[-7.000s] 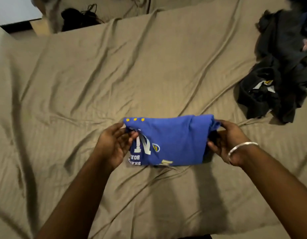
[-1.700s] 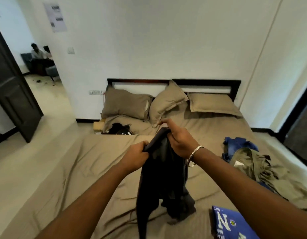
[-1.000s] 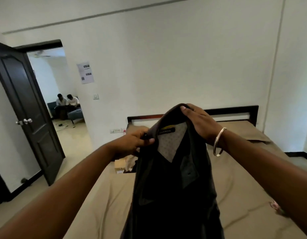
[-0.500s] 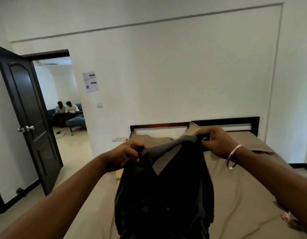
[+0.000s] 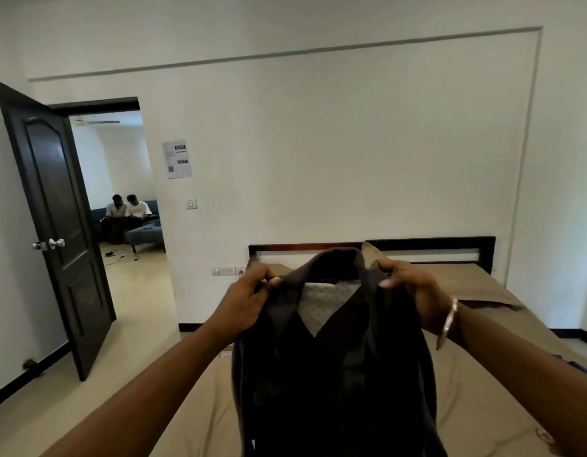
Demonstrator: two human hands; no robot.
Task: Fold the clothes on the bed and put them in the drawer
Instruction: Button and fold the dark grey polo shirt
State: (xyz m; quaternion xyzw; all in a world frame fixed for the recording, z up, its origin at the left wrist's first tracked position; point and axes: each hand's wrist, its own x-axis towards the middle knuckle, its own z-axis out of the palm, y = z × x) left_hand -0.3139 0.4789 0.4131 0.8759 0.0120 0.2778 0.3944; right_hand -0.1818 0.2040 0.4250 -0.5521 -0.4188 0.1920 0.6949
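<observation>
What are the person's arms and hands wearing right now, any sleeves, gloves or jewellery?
Both forearms are bare, with no sleeves in view and no gloves. The left hand wears nothing. The right hand has a thin silver-coloured metal bangle round its wrist. No rings are visible.

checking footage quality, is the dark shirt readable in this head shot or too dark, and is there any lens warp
Head view: the dark shirt is underexposed against the bright white wall, its lower folds nearly black; only the pale collar lining shows pattern. Head view: wide-angle warp bends the door and wall lines near the edges. Head view: the left hand and right hand are fairly sharp.
</observation>
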